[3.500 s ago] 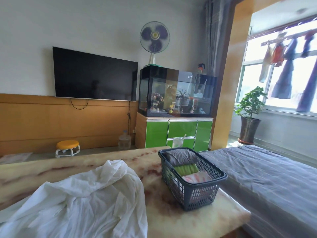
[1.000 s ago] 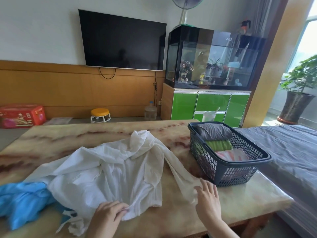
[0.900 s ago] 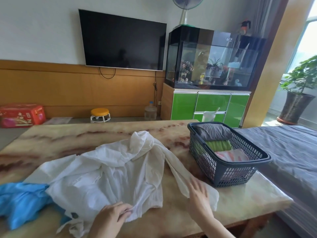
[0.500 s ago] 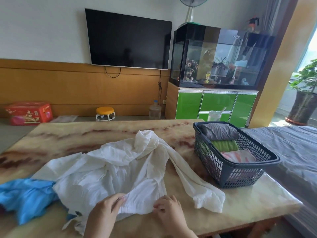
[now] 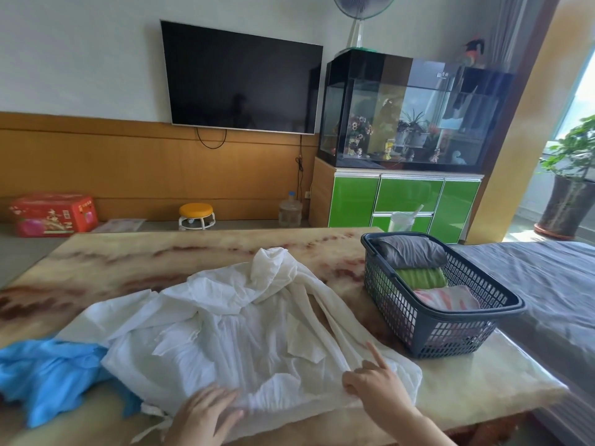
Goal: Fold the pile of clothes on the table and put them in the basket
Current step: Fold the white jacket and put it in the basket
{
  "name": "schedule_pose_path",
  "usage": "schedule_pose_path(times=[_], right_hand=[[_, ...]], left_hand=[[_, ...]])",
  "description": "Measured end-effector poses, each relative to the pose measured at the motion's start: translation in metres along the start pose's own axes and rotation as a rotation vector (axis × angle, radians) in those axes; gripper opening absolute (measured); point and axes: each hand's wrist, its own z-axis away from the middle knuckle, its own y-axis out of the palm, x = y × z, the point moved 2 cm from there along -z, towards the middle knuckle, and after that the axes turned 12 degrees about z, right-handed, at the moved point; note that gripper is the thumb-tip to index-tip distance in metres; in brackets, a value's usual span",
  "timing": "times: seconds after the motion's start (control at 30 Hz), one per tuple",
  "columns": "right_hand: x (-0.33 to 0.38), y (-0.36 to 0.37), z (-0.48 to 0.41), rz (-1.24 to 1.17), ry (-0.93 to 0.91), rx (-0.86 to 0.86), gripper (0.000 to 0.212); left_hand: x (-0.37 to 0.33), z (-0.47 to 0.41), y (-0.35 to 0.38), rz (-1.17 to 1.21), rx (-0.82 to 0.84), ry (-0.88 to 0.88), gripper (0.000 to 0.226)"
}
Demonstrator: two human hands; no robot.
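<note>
Presently: white garment (image 5: pixel 244 329) spread rumpled on marble table (image 5: pixel 128 265), blue garment (image 5: pixel 48 375) at its left, basket (image 5: pixel 450 329) with folded clothes at its right. Left hand (image 5: pixel 206 416) flat, fingers spread, on near hem. Right hand (image 5: pixel 380 391) pinching the hem, index finger extended.

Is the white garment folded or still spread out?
Spread, not folded: the white garment lies crumpled across the table, outside the basket.

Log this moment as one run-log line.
stage: spreading white garment | left hand: flat on hem | right hand: pinching edge | basket: three folded items
</note>
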Motion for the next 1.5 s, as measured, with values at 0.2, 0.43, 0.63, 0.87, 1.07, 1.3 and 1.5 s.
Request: schedule_pose_path(times=[0.2, 0.43, 0.63, 0.87, 1.07, 1.3, 1.5], right_hand=[[-0.028, -0.001, 0.013, 0.033, 0.073, -0.019, 0.053], [0.011, -0.008, 0.014, -0.383, -0.022, 0.204, 0.083], [0.024, -0.003, 0.012, -0.398, -0.016, 0.314, 0.067], [0.015, -0.007, 0.016, -0.396, -0.048, 0.260, 0.044], [-0.005, -0.015, 0.013, -0.385, 0.093, 0.001, 0.095], [-0.010, -0.039, 0.011, -0.315, -0.105, 0.499, 0.038], [-0.003, -0.045, -0.017, -0.808, 0.099, 0.305, 0.071]], left_hand=[[0.029, -0.007, -0.005, -0.172, -0.025, -0.045, 0.080], [0.044, 0.001, 0.009, 0.058, -0.221, -0.179, 0.104], [0.051, 0.003, 0.003, 0.102, -0.267, -0.203, 0.100], [0.029, 0.011, -0.031, 0.076, -0.460, -0.128, 0.043], [-0.006, 0.022, -0.067, 0.116, -0.258, -0.180, 0.019], [0.010, 0.020, -0.071, 0.248, -0.100, -0.431, 0.018], [0.047, -0.012, -0.066, -0.033, -0.283, -0.200, 0.067]])
